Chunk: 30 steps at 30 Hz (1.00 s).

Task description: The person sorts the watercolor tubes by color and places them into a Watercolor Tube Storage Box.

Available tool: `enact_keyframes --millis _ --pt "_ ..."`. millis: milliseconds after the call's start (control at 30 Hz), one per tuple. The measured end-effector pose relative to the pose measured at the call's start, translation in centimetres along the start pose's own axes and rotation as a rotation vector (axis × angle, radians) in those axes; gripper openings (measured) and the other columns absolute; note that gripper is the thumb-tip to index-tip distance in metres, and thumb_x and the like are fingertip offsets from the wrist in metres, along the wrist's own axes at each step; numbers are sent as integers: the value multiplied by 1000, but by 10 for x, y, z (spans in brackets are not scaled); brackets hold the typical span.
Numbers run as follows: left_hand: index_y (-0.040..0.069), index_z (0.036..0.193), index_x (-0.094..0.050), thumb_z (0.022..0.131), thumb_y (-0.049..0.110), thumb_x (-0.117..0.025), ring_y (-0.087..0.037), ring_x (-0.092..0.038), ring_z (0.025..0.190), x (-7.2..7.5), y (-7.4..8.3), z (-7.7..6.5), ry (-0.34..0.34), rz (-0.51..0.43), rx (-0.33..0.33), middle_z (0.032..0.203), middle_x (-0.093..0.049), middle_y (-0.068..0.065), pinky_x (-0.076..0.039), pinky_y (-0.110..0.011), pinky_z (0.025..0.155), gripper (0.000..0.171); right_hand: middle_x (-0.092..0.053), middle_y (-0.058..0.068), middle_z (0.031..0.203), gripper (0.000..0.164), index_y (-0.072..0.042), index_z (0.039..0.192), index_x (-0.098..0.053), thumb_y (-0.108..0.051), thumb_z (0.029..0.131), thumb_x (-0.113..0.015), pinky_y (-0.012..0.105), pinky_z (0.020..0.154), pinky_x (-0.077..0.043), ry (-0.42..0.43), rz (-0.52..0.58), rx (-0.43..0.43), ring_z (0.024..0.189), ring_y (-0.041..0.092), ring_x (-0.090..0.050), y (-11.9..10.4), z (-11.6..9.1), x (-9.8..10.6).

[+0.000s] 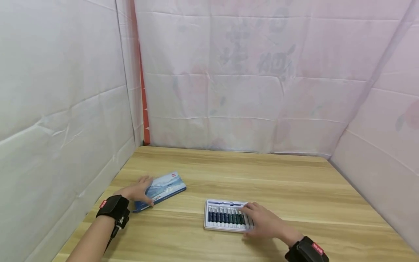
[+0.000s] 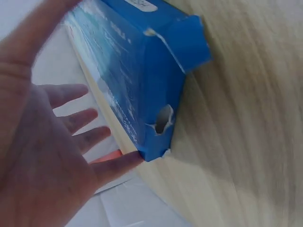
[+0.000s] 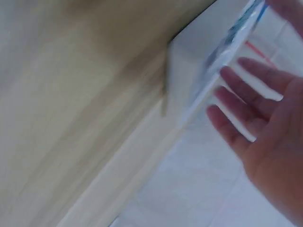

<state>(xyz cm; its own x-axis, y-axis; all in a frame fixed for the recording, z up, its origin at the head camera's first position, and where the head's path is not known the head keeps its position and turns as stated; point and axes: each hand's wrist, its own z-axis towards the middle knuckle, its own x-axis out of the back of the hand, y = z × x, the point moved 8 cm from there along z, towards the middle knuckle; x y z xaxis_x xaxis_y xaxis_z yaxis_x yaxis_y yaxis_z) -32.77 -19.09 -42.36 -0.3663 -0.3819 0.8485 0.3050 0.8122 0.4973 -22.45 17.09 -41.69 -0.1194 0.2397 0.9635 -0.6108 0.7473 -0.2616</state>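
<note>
On the left of the table lies a flat blue cardboard box with a pale landscape picture on top. My left hand is at its left end, fingers spread, thumb along the near side. In the left wrist view the box's end shows a torn hole and a loose flap, and one fingertip appears to touch a corner. A shallow white tray holds a row of dark blue and green paint tubes. My right hand hovers about the tray's right end with loosely extended fingers, hiding that end.
Within the tray, a slim brush-like item lies along the far side. The wood-grain table stands between white sheet walls at the left, back and right. An orange-red strip runs down the back left corner.
</note>
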Motion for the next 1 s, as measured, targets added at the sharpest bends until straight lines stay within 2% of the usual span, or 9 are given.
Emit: enact_keyframes --millis 100,200,367,500,800,1000 --pt "-12 135 -33 69 22 -80 -49 -23 125 0 1 -1 3 41 -8 137 -25 -34 -29 -60 95 87 -42 17 131 83 -4 133 -44 -40 67 -79 58 91 -36 -26 51 7 120 41 -37 14 4 -5" --pt "-7 133 -41 68 20 -81 -46 -31 123 0 7 -1 -16 89 -9 135 -33 -29 -32 -58 94 81 -32 21 140 91 -6 138 -38 -41 65 -79 66 92 -28 -59 97 -16 126 48 -25 24 7 -11" --pt "0 134 -43 67 13 -82 -42 -31 125 -8 21 2 -78 93 -14 138 -35 -23 -31 -56 97 79 -36 18 138 92 -7 139 -37 -43 65 -79 62 89 -34 -88 133 -16 121 44 -34 27 11 -13" --pt "3 134 -45 66 11 -82 -39 -31 126 -14 31 5 -93 86 -23 139 -35 -19 -31 -54 98 78 -41 15 134 93 -9 138 -38 -44 63 -79 57 88 -39 -94 128 -42 117 38 -41 33 8 -7" --pt "6 134 -46 65 11 -83 -34 -31 128 -37 62 5 -129 52 -68 142 -34 -15 -31 -50 100 78 -40 22 132 90 -6 136 -39 -35 61 -81 61 85 -37 -96 205 -176 116 41 -38 80 -27 3" --pt "6 134 -46 65 14 -83 -34 -29 129 -51 85 5 -172 52 -148 143 -32 -13 -30 -49 101 79 -38 27 131 90 0 135 -38 -24 60 -80 62 85 -35 -71 246 -180 116 45 -35 104 -44 10"
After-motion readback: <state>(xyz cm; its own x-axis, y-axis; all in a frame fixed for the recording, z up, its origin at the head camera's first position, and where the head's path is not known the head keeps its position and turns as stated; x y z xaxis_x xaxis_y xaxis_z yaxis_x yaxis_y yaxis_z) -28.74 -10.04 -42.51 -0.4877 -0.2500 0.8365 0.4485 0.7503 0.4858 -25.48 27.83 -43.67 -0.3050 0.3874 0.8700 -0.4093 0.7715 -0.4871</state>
